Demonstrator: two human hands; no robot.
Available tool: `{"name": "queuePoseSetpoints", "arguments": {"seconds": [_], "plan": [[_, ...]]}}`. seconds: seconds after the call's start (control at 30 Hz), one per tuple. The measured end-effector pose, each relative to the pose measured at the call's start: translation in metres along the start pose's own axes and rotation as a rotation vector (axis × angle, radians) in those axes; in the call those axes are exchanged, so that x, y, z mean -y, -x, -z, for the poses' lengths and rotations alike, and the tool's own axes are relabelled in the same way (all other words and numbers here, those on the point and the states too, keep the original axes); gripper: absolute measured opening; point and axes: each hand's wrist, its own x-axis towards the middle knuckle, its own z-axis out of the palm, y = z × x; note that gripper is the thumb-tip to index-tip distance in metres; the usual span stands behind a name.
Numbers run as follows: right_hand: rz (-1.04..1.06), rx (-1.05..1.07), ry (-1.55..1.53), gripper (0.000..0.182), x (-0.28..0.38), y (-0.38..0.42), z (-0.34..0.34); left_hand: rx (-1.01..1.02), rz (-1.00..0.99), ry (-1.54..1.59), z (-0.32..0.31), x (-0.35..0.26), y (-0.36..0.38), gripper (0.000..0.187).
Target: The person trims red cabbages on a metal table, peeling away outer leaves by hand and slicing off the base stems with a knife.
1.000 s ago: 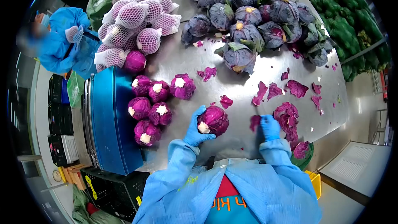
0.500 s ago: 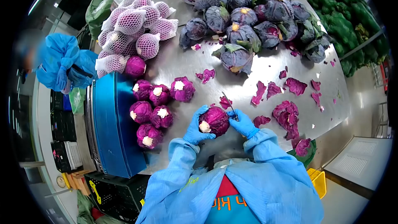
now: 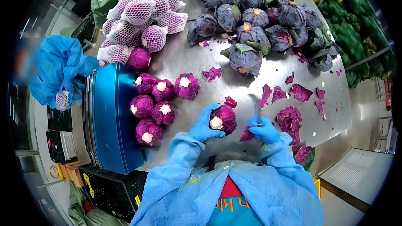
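Observation:
My left hand (image 3: 207, 125), in a blue glove, is wrapped round a peeled red cabbage (image 3: 226, 119) whose white cut stem faces me. To its right, my gloved right hand (image 3: 264, 129) grips a knife (image 3: 256, 106) with the blade pointing away from me. A loose purple leaf (image 3: 246, 134) hangs by the right hand's fingers, apart from the cabbage. Left of my hands, several trimmed red cabbages (image 3: 162, 113) sit in a group beside a blue metal box (image 3: 115, 121). Torn leaves (image 3: 289, 119) lie to the right.
Untrimmed dark cabbages (image 3: 255, 21) are heaped at the back of the steel table (image 3: 188, 129). Cabbages in white foam nets (image 3: 138, 12) are piled back left. A co-worker in blue (image 3: 63, 69) stands at left holding a netted one. Green net sacks (image 3: 356, 29) stand at right.
My right hand has moved right, away from the cabbage, with the knife and a piece of leaf. My left hand still holds the cabbage, now slightly further right.

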Motion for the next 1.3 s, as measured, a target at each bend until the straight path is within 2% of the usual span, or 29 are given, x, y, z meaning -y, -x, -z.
{"name": "queuePoseSetpoints", "arguments": {"seconds": [0.07,0.1,0.13,0.2,0.23,0.27,0.33,0.4,0.47,0.5,0.6,0.63,0.7,0.83,0.97,1.17,1.27,1.3], "plan": [[0.285,0.116,-0.051,0.017,0.006,0.017,0.026,-0.026,0.095,-0.071,-0.008,-0.014,-0.006,0.102],[0.579,0.143,-0.034,0.017,0.007,0.013,0.038,-0.037,0.084,-0.134,-0.011,-0.018,-0.008,0.102],[0.501,0.037,-0.031,0.015,0.011,0.023,0.057,-0.024,0.064,-0.132,-0.013,-0.017,-0.009,0.102],[0.132,-0.345,0.141,0.026,0.045,0.041,0.047,0.001,0.021,-0.13,-0.013,-0.012,-0.011,0.103],[0.13,-0.45,0.274,0.037,0.029,0.025,0.061,0.001,0.031,-0.099,-0.012,-0.011,-0.011,0.103],[0.349,-0.562,0.587,0.036,-0.013,0.005,0.086,0.002,0.042,-0.069,-0.011,-0.011,-0.01,0.103],[0.505,-0.592,0.565,0.031,-0.052,-0.019,0.069,-0.002,0.031,-0.086,-0.014,-0.011,-0.008,0.102],[0.006,-0.517,0.197,0.031,-0.033,-0.023,0.002,-0.021,-0.015,-0.178,-0.016,-0.011,-0.006,0.102],[-0.059,-0.413,0.152,0.034,-0.054,-0.04,-0.023,-0.063,-0.069,-0.312,-0.026,-0.007,-0.005,0.101],[0.189,-0.54,0.329,0.033,-0.073,-0.046,-0.032,-0.087,-0.095,-0.38,-0.028,-0.005,-0.004,0.101],[0.296,-0.566,0.526,0.026,-0.082,-0.05,-0.028,-0.074,-0.066,-0.364,-0.029,-0.004,-0.002,0.102],[0.184,-0.458,0.436,0.024,-0.077,-0.047,-0.021,-0.065,-0.128,-0.344,-0.029,0.004,-0.002,0.105],[-0.042,-0.244,0.26,0.021,-0.042,-0.035,-0.019,-0.024,-0.134,-0.324,-0.026,0.003,-0.003,0.105],[-0.036,0.0,0.177,0.023,-0.051,-0.043,0.011,0.011,-0.127,-0.394,-0.024,-0.003,-0.004,0.102],[-0.085,-0.009,0.156,0.021,-0.047,-0.041,0.016,0.023,-0.103,-0.384,-0.025,-0.007,-0.006,0.099],[0.09,-0.079,0.362,0.016,-0.045,-0.034,0.012,0.017,-0.087,-0.343,-0.022,-0.009,-0.01,0.1],[0.064,0.037,0.102,0.015,-0.014,-0.003,0.002,-0.01,0.019,-0.297,-0.025,-0.014,-0.013,0.1],[-0.007,0.034,0.01,0.013,0.004,0.01,-0.004,0.001,0.057,-0.256,-0.023,-0.017,-0.014,0.099]]}}
